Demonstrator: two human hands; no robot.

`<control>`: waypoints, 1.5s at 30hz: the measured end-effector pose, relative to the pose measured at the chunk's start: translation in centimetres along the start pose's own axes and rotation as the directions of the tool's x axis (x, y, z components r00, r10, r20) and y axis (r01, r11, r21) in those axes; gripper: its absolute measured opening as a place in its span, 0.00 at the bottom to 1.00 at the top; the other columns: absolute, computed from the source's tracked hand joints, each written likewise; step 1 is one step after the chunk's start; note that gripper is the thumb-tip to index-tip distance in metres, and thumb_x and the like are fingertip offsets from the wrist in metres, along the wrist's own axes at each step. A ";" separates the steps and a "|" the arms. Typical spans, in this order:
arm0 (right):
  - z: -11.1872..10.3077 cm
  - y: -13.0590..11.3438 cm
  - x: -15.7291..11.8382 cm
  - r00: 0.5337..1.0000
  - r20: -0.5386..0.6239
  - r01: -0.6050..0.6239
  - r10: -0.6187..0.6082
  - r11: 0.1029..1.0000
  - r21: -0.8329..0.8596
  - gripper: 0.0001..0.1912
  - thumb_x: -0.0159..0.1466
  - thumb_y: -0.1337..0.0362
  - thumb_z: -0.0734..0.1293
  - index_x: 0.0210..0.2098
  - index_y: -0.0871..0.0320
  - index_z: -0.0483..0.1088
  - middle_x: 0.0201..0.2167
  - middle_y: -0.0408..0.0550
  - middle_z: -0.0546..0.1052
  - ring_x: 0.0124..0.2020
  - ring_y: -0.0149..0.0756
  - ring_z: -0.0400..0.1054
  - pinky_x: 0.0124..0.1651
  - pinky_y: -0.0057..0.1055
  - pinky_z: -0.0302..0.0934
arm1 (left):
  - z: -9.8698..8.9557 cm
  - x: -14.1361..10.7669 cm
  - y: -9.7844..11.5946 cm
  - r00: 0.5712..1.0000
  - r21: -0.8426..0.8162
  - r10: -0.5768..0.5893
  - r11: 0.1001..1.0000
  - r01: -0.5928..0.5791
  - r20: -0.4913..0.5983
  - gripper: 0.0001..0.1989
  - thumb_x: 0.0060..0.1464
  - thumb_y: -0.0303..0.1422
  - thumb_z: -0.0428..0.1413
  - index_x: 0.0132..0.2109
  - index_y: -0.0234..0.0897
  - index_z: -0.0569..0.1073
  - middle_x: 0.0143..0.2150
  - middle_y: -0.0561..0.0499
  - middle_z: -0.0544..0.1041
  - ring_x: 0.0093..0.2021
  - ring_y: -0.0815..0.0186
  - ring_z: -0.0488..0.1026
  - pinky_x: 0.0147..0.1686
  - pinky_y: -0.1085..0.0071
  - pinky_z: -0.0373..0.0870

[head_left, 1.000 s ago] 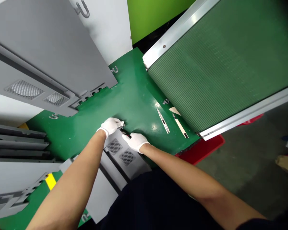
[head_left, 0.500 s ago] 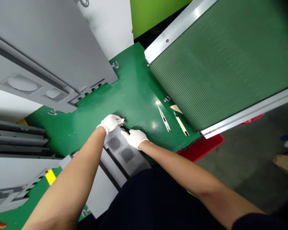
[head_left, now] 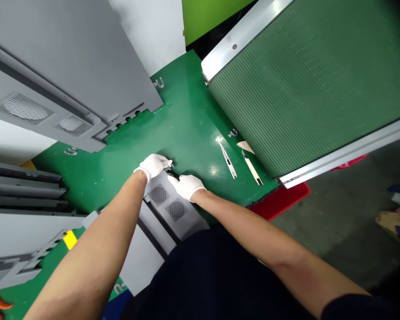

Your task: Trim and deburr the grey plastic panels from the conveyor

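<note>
Near edge of green work surface | grey sheet-metal panel, flat, with two mesh vents, lying on it | left hand, right hand: white-gloved, narrow, at panel's far end around small dark part; grip unclear

Green worktop gap, gray panel left, ribbed panel right

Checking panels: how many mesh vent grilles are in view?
4: two grilles on the upper-left gray panel, two on the gray panel at lower centre. More may be hidden.
</note>
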State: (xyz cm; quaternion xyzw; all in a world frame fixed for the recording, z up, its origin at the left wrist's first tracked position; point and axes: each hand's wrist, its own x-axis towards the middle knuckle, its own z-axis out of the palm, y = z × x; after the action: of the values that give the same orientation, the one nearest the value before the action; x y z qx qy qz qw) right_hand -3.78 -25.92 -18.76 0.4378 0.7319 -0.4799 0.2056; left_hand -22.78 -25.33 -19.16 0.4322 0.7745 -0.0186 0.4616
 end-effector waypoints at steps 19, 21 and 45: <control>-0.2 -0.3 0.3 1.000 0.016 0.000 0.000 1.000 -0.001 0.49 0.66 0.33 0.40 0.48 0.63 0.76 0.46 0.67 0.79 0.49 0.56 0.74 0.50 0.45 0.65 | -0.3 -0.2 0.4 1.000 0.049 0.010 0.999 -0.010 0.006 0.20 0.55 0.47 0.55 0.40 0.37 0.83 0.36 0.45 0.82 0.35 0.60 0.74 0.37 0.66 0.66; -0.4 -0.4 0.4 1.000 0.015 -0.002 0.002 1.000 -0.018 0.49 0.66 0.33 0.40 0.47 0.64 0.77 0.45 0.67 0.80 0.48 0.55 0.74 0.50 0.44 0.65 | -0.3 -0.1 0.4 1.000 0.051 0.009 0.999 -0.009 0.008 0.20 0.55 0.47 0.55 0.40 0.36 0.83 0.36 0.45 0.82 0.35 0.60 0.74 0.37 0.66 0.66; -0.2 0.7 1.0 0.999 -0.016 0.044 -0.044 0.999 0.004 0.49 0.62 0.28 0.43 0.47 0.61 0.75 0.46 0.66 0.80 0.48 0.57 0.74 0.49 0.48 0.66 | -0.7 -0.8 0.6 0.999 0.008 -0.005 1.000 0.005 -0.041 0.19 0.58 0.45 0.53 0.38 0.35 0.81 0.35 0.45 0.82 0.34 0.61 0.73 0.36 0.67 0.66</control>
State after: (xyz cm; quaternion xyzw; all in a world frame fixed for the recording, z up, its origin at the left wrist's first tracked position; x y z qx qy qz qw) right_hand -3.73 -25.18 -19.73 0.4258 0.7419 -0.4825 0.1880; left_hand -22.69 -25.19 -17.99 0.4324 0.7848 -0.0141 0.4437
